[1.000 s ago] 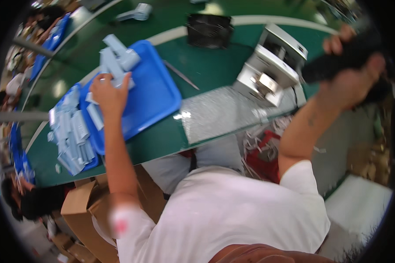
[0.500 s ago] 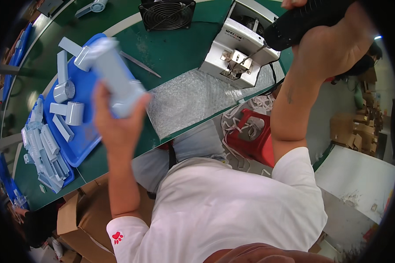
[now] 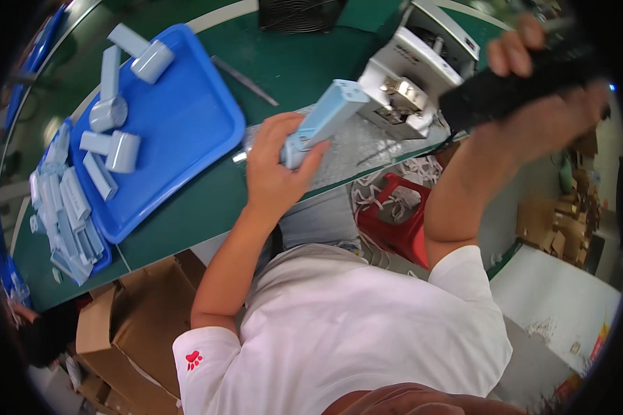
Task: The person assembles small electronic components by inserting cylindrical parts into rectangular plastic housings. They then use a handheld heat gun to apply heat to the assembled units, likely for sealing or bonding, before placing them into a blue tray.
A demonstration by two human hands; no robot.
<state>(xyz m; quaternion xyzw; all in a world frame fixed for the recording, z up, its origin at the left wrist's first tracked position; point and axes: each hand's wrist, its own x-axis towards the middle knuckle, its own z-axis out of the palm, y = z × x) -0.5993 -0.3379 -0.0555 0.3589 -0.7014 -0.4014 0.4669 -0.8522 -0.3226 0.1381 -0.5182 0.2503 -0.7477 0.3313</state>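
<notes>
In the head view, taking clock directions from the left hand (image 3: 277, 155), the blue tray (image 3: 187, 117) lies toward 9 to 10 on the green table (image 3: 284, 62), bearing three round-ended pieces (image 3: 152, 63) and a narrow strip (image 3: 100, 176). Beyond it, between 8 and 9, is a heap (image 3: 66, 214) of light-blue lengths. Tweezers (image 3: 246, 81) rest at 11, a fan (image 3: 301, 15) stands at 12, and the white machine (image 3: 422, 76) at 2. At 3 a clear sheet (image 3: 360, 135) is partly covered by the hand. A red stool (image 3: 398, 228) is at 4, a carton (image 3: 145, 311) at 7.

Half a second ago the left hand was over the tray; now it is past the tray's right rim, over the sheet. The driver (image 3: 512, 83), whose bit was at the machine's metal block, is now off to the machine's right.

The light-blue part (image 3: 336, 111) is in the left hand: thumb and fingers wrap its lower end, and its length leans out toward 1 to 2, its tip overlapping the machine's edge in view; I cannot tell whether they touch. The right hand (image 3: 547, 114), blurred, grips the driver.
</notes>
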